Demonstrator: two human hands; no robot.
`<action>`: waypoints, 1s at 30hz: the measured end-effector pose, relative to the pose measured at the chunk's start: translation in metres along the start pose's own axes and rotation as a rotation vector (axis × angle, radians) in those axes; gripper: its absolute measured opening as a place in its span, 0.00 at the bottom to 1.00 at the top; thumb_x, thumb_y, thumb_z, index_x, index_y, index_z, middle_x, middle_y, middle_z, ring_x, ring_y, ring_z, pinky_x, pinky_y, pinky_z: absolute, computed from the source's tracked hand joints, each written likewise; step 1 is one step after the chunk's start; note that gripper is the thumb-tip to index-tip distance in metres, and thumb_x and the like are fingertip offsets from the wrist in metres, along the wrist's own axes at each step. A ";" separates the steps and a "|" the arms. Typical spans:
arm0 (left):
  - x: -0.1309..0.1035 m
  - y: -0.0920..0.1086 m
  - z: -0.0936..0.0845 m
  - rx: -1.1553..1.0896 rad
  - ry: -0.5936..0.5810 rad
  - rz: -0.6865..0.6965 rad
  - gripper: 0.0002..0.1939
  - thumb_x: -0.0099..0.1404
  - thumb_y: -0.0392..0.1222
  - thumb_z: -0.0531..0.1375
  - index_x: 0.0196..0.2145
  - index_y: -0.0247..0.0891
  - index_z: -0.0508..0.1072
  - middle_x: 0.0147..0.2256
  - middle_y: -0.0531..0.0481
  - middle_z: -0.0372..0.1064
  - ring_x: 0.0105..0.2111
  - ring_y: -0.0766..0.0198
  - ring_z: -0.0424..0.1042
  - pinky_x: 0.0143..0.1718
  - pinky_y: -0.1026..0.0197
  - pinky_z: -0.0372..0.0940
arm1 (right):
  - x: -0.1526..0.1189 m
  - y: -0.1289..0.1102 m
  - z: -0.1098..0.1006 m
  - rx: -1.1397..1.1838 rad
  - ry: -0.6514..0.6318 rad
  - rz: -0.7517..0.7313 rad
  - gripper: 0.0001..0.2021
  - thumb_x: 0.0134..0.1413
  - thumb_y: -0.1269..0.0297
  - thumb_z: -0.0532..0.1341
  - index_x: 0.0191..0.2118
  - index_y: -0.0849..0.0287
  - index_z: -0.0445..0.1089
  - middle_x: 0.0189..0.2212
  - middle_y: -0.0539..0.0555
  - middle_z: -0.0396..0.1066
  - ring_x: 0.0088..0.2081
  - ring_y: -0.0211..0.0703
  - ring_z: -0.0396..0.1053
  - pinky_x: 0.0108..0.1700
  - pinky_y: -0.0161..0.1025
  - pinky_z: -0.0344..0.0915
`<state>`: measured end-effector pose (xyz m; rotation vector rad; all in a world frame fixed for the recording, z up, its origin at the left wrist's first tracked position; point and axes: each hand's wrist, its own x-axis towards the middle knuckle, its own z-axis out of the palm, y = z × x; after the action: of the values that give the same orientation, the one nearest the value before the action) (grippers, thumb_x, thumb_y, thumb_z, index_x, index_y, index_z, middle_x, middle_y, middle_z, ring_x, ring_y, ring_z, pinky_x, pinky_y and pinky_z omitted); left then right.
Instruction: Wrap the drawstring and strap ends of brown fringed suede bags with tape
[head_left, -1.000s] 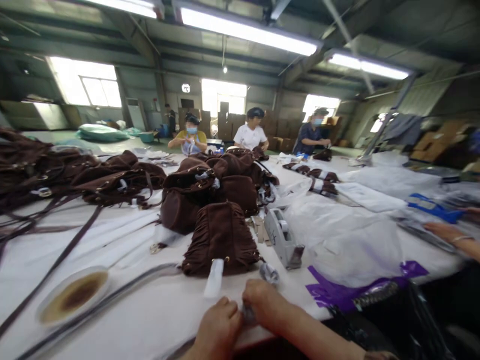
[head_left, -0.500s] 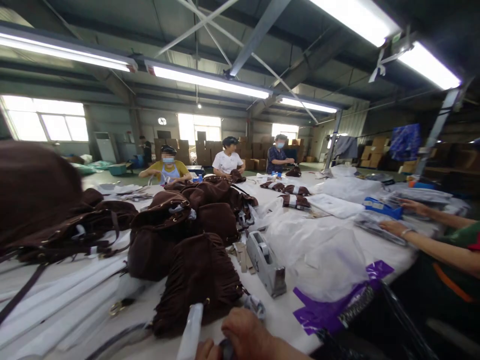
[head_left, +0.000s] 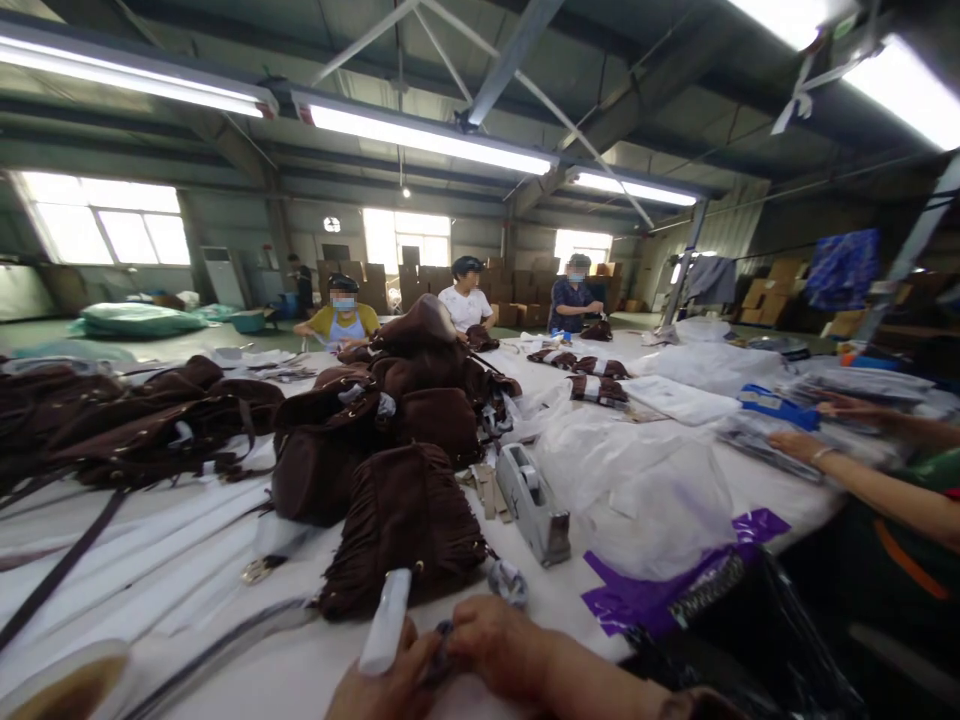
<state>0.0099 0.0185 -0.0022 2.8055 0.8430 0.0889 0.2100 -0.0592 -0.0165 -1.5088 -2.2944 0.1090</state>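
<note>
A dark brown fringed bag (head_left: 409, 525) lies on the white table just beyond my hands. My left hand (head_left: 394, 675), fingers closed, is at the bottom centre beside a white wrapped strip (head_left: 388, 622). Against it, my right hand (head_left: 495, 640) pinches a small dark wrapped piece (head_left: 444, 640) between the two hands; its exact shape is hard to make out. A clear-wrapped coil (head_left: 508, 582) rests beyond my right hand. From the bag, a wrapped strap (head_left: 232, 640) runs to the lower left.
Brown bags (head_left: 439, 425) are heaped behind the fringed one. A grey tape dispenser (head_left: 534, 505) stands to their right, near clear plastic bags (head_left: 637, 490) and purple plastic (head_left: 652, 600). Another person's hands (head_left: 799, 445) work at right; three people sit or stand across the table.
The view has shifted, showing more of both hands, especially the left. At far left, the large brown shape is gone from the foreground. A brown bag now rises atop the central heap.
</note>
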 end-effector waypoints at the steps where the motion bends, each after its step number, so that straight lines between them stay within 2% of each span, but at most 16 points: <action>1: -0.003 0.000 -0.007 0.026 -0.037 0.025 0.18 0.60 0.33 0.58 0.48 0.45 0.73 0.44 0.47 0.71 0.41 0.59 0.73 0.42 0.62 0.68 | 0.000 -0.002 -0.005 0.034 -0.022 -0.014 0.06 0.55 0.68 0.61 0.28 0.58 0.72 0.28 0.50 0.69 0.30 0.37 0.66 0.31 0.33 0.58; 3: -0.008 0.005 -0.016 0.084 -0.083 0.051 0.18 0.64 0.27 0.51 0.45 0.41 0.74 0.41 0.46 0.72 0.38 0.60 0.74 0.41 0.62 0.68 | 0.000 -0.007 -0.012 0.113 -0.031 -0.002 0.07 0.59 0.69 0.58 0.32 0.58 0.73 0.31 0.51 0.71 0.34 0.38 0.68 0.35 0.32 0.60; 4: -0.010 0.010 -0.019 0.095 -0.085 0.056 0.20 0.64 0.25 0.49 0.45 0.39 0.73 0.41 0.45 0.73 0.38 0.60 0.74 0.40 0.62 0.68 | 0.001 -0.011 -0.013 0.161 -0.007 0.069 0.08 0.60 0.69 0.57 0.35 0.58 0.74 0.34 0.53 0.72 0.37 0.39 0.69 0.39 0.32 0.61; 6: -0.012 0.023 -0.019 0.092 -0.037 0.002 0.20 0.65 0.25 0.48 0.48 0.37 0.72 0.43 0.43 0.73 0.38 0.59 0.74 0.40 0.60 0.69 | 0.005 -0.021 -0.014 0.209 0.070 0.326 0.10 0.62 0.68 0.55 0.41 0.60 0.74 0.37 0.55 0.74 0.41 0.42 0.70 0.43 0.35 0.61; 7: -0.011 0.030 -0.016 0.084 -0.016 -0.048 0.19 0.65 0.26 0.48 0.47 0.36 0.72 0.43 0.42 0.73 0.37 0.59 0.74 0.39 0.60 0.69 | 0.007 -0.026 -0.014 0.207 0.066 0.463 0.11 0.62 0.66 0.54 0.41 0.61 0.74 0.36 0.57 0.75 0.40 0.43 0.71 0.42 0.36 0.61; 9: -0.010 0.044 -0.009 0.052 0.024 -0.130 0.15 0.66 0.28 0.49 0.44 0.35 0.73 0.41 0.41 0.73 0.37 0.58 0.74 0.39 0.59 0.70 | 0.013 -0.033 -0.014 0.147 -0.032 0.634 0.14 0.62 0.63 0.54 0.35 0.62 0.75 0.32 0.58 0.76 0.36 0.44 0.71 0.38 0.37 0.60; 10: -0.009 0.050 -0.007 0.034 0.035 -0.156 0.14 0.66 0.28 0.50 0.42 0.34 0.73 0.40 0.41 0.73 0.37 0.57 0.74 0.39 0.58 0.70 | 0.016 -0.036 -0.015 0.113 -0.107 0.652 0.14 0.62 0.62 0.54 0.32 0.62 0.74 0.31 0.58 0.76 0.34 0.44 0.71 0.35 0.37 0.59; 12: -0.011 0.056 -0.005 0.001 0.040 -0.158 0.12 0.66 0.29 0.51 0.40 0.34 0.73 0.39 0.42 0.73 0.38 0.57 0.74 0.42 0.57 0.70 | 0.024 -0.037 -0.018 0.066 -0.210 0.620 0.14 0.59 0.66 0.54 0.28 0.62 0.74 0.29 0.57 0.76 0.33 0.43 0.71 0.33 0.36 0.56; 14: -0.016 0.054 -0.009 -0.017 0.031 -0.091 0.11 0.67 0.31 0.51 0.42 0.34 0.72 0.40 0.42 0.72 0.39 0.57 0.73 0.43 0.56 0.70 | 0.032 -0.034 -0.022 0.049 -0.258 0.567 0.12 0.56 0.69 0.55 0.28 0.62 0.74 0.30 0.57 0.77 0.32 0.42 0.71 0.32 0.36 0.55; 17: -0.027 0.038 -0.022 0.019 -0.017 0.003 0.12 0.67 0.36 0.54 0.47 0.35 0.70 0.41 0.42 0.72 0.38 0.57 0.74 0.41 0.56 0.71 | 0.041 -0.029 -0.029 0.044 -0.328 0.458 0.09 0.53 0.68 0.58 0.28 0.61 0.75 0.31 0.58 0.77 0.34 0.44 0.71 0.34 0.36 0.56; 19: -0.031 0.025 -0.029 0.075 -0.084 0.004 0.12 0.67 0.35 0.54 0.47 0.36 0.71 0.38 0.42 0.73 0.36 0.57 0.74 0.39 0.56 0.71 | 0.045 -0.028 -0.031 0.041 -0.364 0.385 0.07 0.52 0.68 0.60 0.28 0.61 0.76 0.32 0.58 0.77 0.37 0.45 0.72 0.38 0.36 0.57; 21: -0.031 0.019 -0.030 0.104 -0.126 -0.010 0.12 0.67 0.32 0.52 0.44 0.35 0.73 0.35 0.42 0.74 0.36 0.56 0.75 0.38 0.56 0.71 | 0.047 -0.031 -0.030 0.027 -0.362 0.354 0.08 0.54 0.67 0.59 0.31 0.61 0.76 0.35 0.59 0.77 0.40 0.47 0.72 0.40 0.37 0.58; 23: -0.027 0.021 -0.025 0.098 -0.090 -0.034 0.13 0.67 0.29 0.51 0.43 0.34 0.74 0.36 0.41 0.74 0.36 0.55 0.75 0.38 0.56 0.71 | 0.048 -0.038 -0.027 0.000 -0.318 0.414 0.11 0.60 0.64 0.56 0.34 0.61 0.75 0.37 0.61 0.77 0.41 0.48 0.73 0.40 0.37 0.59; 26: -0.021 0.034 -0.012 0.078 0.030 -0.097 0.16 0.65 0.27 0.50 0.44 0.34 0.74 0.38 0.40 0.75 0.35 0.55 0.76 0.38 0.56 0.71 | 0.047 -0.048 -0.024 -0.068 -0.294 0.560 0.14 0.62 0.62 0.52 0.38 0.64 0.73 0.35 0.63 0.77 0.38 0.50 0.74 0.34 0.38 0.59; 28: -0.020 0.039 -0.007 0.075 0.078 -0.116 0.17 0.64 0.25 0.50 0.44 0.35 0.74 0.40 0.40 0.74 0.36 0.57 0.76 0.39 0.57 0.71 | 0.049 -0.050 -0.026 -0.102 -0.323 0.555 0.13 0.61 0.64 0.52 0.38 0.64 0.73 0.35 0.63 0.77 0.37 0.50 0.75 0.33 0.38 0.60; 30: -0.021 0.034 -0.007 0.077 0.055 -0.080 0.16 0.64 0.28 0.51 0.45 0.37 0.73 0.41 0.41 0.74 0.36 0.57 0.76 0.39 0.58 0.71 | 0.052 -0.044 -0.031 -0.106 -0.360 0.471 0.10 0.57 0.65 0.57 0.37 0.62 0.74 0.36 0.62 0.78 0.38 0.51 0.75 0.34 0.38 0.61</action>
<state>0.0095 -0.0191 0.0121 2.8486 0.9907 0.1239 0.1651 -0.0357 0.0385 -2.2162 -2.1735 0.4227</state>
